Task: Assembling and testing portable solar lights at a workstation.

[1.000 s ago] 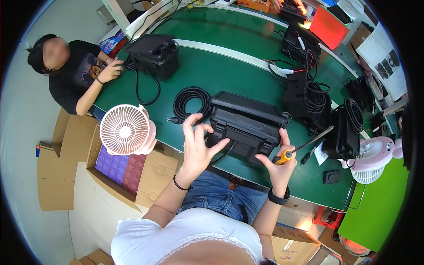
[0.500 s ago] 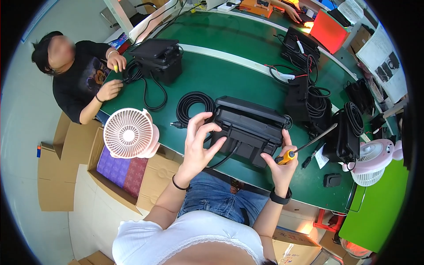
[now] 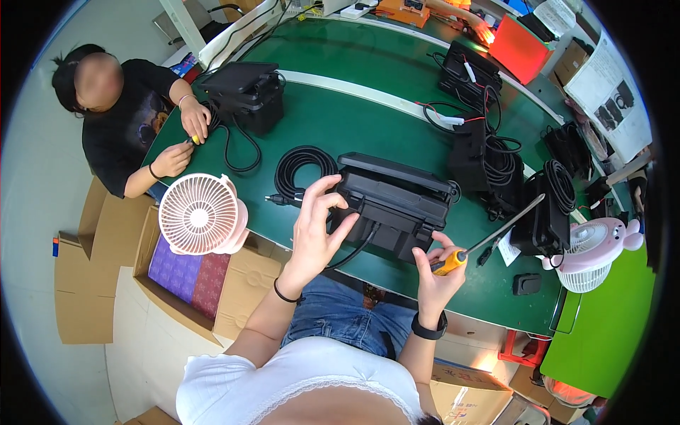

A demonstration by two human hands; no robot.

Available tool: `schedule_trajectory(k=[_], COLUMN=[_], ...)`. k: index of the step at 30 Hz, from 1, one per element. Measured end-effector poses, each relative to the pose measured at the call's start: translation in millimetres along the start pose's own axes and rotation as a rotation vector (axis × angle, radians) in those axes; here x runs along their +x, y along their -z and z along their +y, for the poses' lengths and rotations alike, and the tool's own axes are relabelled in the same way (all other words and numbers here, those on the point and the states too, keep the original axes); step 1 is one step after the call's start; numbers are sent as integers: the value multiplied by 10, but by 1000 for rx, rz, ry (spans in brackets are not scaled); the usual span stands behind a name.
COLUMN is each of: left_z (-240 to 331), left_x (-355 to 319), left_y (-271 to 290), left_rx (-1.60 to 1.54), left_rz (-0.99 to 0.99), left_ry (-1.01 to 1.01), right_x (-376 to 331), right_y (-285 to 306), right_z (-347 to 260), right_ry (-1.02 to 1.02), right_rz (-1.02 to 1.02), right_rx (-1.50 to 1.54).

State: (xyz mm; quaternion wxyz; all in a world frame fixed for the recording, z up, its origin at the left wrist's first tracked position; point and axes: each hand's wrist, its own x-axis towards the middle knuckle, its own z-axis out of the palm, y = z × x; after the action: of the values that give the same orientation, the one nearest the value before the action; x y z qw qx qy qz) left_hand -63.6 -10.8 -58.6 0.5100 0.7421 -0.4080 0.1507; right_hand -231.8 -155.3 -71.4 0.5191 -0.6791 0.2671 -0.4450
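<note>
A black plastic box (image 3: 407, 205) with a raised lid flap along its far side sits on the green bench in front of me. My left hand (image 3: 314, 230) grips its left front part, thumb and fingers at the latch there. In my right hand (image 3: 435, 287) is a screwdriver (image 3: 450, 263) with a yellow handle, its long shaft pointing up and to the right. That hand's thumb and fingertips are at the box's right front corner. A black cable (image 3: 354, 249) leaves the box's front, and a coiled cable (image 3: 282, 168) lies to its left.
A pink fan (image 3: 198, 212) stands at the left bench edge, another fan (image 3: 591, 244) at the right. More black boxes (image 3: 258, 106) with cables stand around the bench. A co-worker (image 3: 124, 124) handles a cable at the left. An open carton (image 3: 234, 297) is below.
My right hand has slid down and left along the box's corner with the screwdriver; my left hand keeps its grip. The co-worker's hands have come together on the cable end.
</note>
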Motion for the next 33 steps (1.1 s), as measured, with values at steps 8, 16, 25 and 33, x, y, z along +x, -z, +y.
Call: schedule_trajectory(k=[8, 16, 25, 33], left_z=[65, 62, 43, 165], left_x=[21, 14, -7, -66], left_y=[20, 20, 23, -137], left_rx=[-25, -5, -67, -308], left_rz=[-19, -35, -49, 34], left_ry=[12, 19, 25, 293], right_x=[62, 152, 212, 176], right_y=[13, -96, -147, -110], right_z=[-48, -53, -102, 103], right_ry=[-71, -41, -75, -6], right_rz=[-111, -44, -22, 91], right_rx=[260, 376, 347, 110])
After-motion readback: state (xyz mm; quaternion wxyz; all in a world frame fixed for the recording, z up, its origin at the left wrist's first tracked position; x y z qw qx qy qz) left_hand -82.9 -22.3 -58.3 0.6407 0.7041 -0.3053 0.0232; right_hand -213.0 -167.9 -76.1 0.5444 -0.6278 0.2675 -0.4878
